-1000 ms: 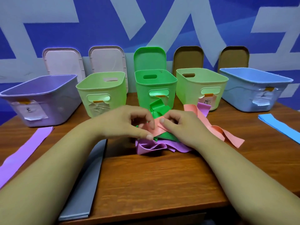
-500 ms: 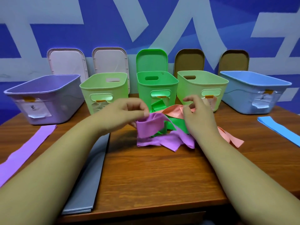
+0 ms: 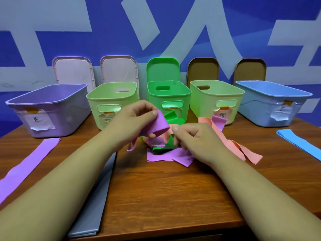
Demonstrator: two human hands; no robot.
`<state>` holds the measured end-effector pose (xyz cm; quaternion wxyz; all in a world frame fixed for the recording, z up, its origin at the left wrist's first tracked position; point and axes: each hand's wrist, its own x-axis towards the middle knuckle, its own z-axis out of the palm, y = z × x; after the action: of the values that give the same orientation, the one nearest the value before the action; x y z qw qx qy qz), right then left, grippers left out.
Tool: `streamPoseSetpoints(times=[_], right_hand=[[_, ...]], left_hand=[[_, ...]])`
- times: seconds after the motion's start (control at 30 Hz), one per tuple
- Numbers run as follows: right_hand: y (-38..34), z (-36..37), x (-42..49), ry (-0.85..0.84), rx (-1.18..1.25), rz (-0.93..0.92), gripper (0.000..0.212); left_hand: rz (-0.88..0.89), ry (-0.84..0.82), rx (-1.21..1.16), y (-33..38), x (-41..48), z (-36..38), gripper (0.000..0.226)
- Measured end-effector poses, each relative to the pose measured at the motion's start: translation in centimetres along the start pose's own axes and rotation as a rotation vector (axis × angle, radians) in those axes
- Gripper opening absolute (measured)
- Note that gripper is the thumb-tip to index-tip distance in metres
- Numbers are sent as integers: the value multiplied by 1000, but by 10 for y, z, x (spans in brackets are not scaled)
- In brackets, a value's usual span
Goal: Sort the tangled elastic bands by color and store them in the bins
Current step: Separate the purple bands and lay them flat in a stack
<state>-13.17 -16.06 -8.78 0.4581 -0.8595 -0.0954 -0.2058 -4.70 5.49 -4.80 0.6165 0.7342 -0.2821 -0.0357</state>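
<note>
A brown wooden tabletop (image 3: 165, 197) stands against a blue wall (image 3: 52, 40) painted with broad white strokes. Along its far edge sit five open bins: purple bin (image 3: 52, 119), pale green bin (image 3: 107, 105), green bin (image 3: 166, 96), second pale green bin (image 3: 217, 100) and blue bin (image 3: 271, 105). Lids (image 3: 163, 70) are propped behind them. The tangle (image 3: 166, 153) lies mid-table before the green bin. The left hand (image 3: 137, 117) pinches a purple band (image 3: 160, 126) lifted off it. The right hand (image 3: 194, 136) grips a green band (image 3: 166, 146) in curled fingers. A salmon band (image 3: 243, 148) trails rightward. Flat strips lie apart: lilac strip (image 3: 26, 167) at the left edge, grey strip (image 3: 97, 197) at the near edge and blue strip (image 3: 298, 143) at the right edge.
</note>
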Motion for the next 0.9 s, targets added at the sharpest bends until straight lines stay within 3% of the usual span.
streamPoseSetpoints(times=[0.27,0.4,0.57,0.9], right_hand=[[1,4,4,-169,195,180,51],[3,5,6,-175,219,202,60],[3,4,5,-161,242,223,59],[-2,2,1,-190,290,202,39]], left_hand=[[139,-273,308,2,-6,2,22],[103,-385,237,0,-8,-3,35],[116,-413,266,-3,-7,-5,53],[127,-394,231,-7,-5,-3,47]])
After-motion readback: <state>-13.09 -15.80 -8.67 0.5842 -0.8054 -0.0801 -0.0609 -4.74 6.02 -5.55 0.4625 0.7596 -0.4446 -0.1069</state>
